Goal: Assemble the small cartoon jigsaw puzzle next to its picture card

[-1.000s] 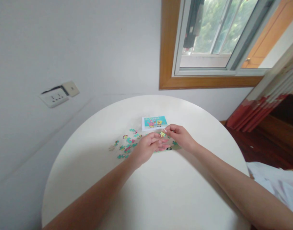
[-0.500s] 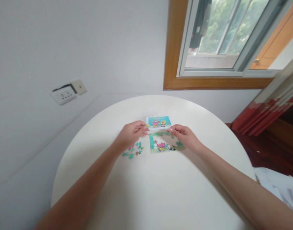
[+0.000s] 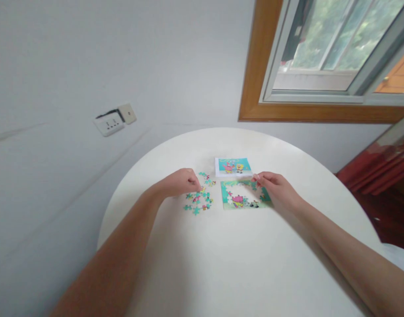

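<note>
A partly filled jigsaw puzzle [image 3: 236, 202] lies flat on the white round table, its border joined and a pale gap in its middle. To its left is a loose heap of puzzle pieces [image 3: 197, 210], mostly teal with some pink and yellow. My left hand [image 3: 182, 182] reaches over this heap, fingers curled down; its fingertips are hidden. My right hand [image 3: 274, 185] hovers at the puzzle's upper right corner, thumb and fingers pinched together. What the pinch holds, if anything, is too small to make out. Behind the puzzle rests a picture card [image 3: 235, 165] with two cartoon figures.
The round table [image 3: 241, 255] stands against a white wall with a socket plate [image 3: 109, 123] on the left. A wood-framed window [image 3: 320, 113] is at the upper right, with a red and cream curtain [image 3: 383, 169] beside it.
My left hand has drawn away from the right hand and lowered over the loose pieces. The right hand stays by the puzzle's upper right. The whole view has shifted, so things appear further right.
</note>
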A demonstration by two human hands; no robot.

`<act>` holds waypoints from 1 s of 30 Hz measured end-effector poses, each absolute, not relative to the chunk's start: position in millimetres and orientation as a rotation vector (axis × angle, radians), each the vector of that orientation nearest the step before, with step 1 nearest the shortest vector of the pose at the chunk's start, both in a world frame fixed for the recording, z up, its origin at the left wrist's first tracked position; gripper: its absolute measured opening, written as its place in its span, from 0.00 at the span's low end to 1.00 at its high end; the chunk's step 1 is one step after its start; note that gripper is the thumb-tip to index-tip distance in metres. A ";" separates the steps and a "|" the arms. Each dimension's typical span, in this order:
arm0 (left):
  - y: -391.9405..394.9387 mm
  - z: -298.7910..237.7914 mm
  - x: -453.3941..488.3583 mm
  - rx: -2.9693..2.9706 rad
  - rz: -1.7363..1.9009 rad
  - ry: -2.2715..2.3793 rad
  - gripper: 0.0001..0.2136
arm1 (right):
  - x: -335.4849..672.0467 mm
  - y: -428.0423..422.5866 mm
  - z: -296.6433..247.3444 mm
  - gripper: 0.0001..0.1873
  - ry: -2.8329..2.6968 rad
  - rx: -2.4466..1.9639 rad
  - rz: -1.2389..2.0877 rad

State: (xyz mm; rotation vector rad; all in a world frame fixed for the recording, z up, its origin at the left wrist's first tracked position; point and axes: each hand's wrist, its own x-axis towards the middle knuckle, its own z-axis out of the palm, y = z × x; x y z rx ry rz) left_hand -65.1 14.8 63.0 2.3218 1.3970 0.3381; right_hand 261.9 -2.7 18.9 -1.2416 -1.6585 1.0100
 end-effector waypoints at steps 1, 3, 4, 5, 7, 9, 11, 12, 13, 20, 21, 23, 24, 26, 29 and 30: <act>14.7 62.5 -66.1 2.318 0.287 1.374 0.10 | 261.6 -3.0 17.8 0.23 -1.658 -1.251 1.008; 14.8 62.3 -67.3 2.348 0.210 1.341 0.11 | 260.4 -4.6 17.3 0.23 -1.691 -1.261 0.984; 14.7 62.7 -67.4 2.372 0.225 1.371 0.11 | 259.6 -5.5 18.0 0.23 -1.731 -1.258 0.956; 14.6 63.3 -67.3 2.397 0.251 1.406 0.11 | 258.4 -6.4 19.2 0.22 -1.785 -1.246 0.918; 14.0 64.8 -66.7 2.440 0.311 1.461 0.12 | 254.8 -6.8 23.0 0.19 -1.911 -1.205 0.822; 13.3 66.1 -66.5 2.451 0.332 1.490 0.12 | 248.0 -4.4 28.1 0.17 -2.035 -1.159 0.725; 13.1 66.2 -67.1 2.447 0.302 1.508 0.13 | 236.9 1.6 33.4 0.15 -2.148 -1.109 0.638; 13.3 65.7 -67.7 2.446 0.283 1.514 0.13 | 229.7 5.8 35.8 0.14 -2.208 -1.079 0.593; 13.8 64.9 -68.5 2.446 0.273 1.522 0.13 | 221.6 10.4 37.9 0.13 -2.273 -1.043 0.558; 19.9 57.0 -73.2 2.454 0.455 1.595 0.14 | 171.8 40.1 42.6 0.11 -2.586 -1.144 0.218; 20.7 56.1 -74.0 2.448 0.493 1.620 0.14 | 168.4 42.9 42.4 0.11 -2.612 -1.166 0.196; 22.1 54.4 -75.5 2.429 0.551 1.671 0.14 | 163.8 47.7 42.2 0.10 -2.637 -1.194 0.174; 22.6 53.6 -76.2 2.419 0.569 1.691 0.14 | 162.0 49.9 42.2 0.10 -2.642 -1.200 0.169; 23.5 52.2 -77.4 2.415 0.582 1.712 0.15 | 158.3 54.6 42.1 0.10 -2.648 -1.203 0.162; 24.4 50.9 -79.0 2.443 0.551 1.720 0.16 | 150.6 61.3 42.3 0.11 -2.651 -1.220 0.136; 24.7 50.8 -79.7 2.448 0.538 1.724 0.16 | 147.6 63.1 42.5 0.12 -2.656 -1.223 0.129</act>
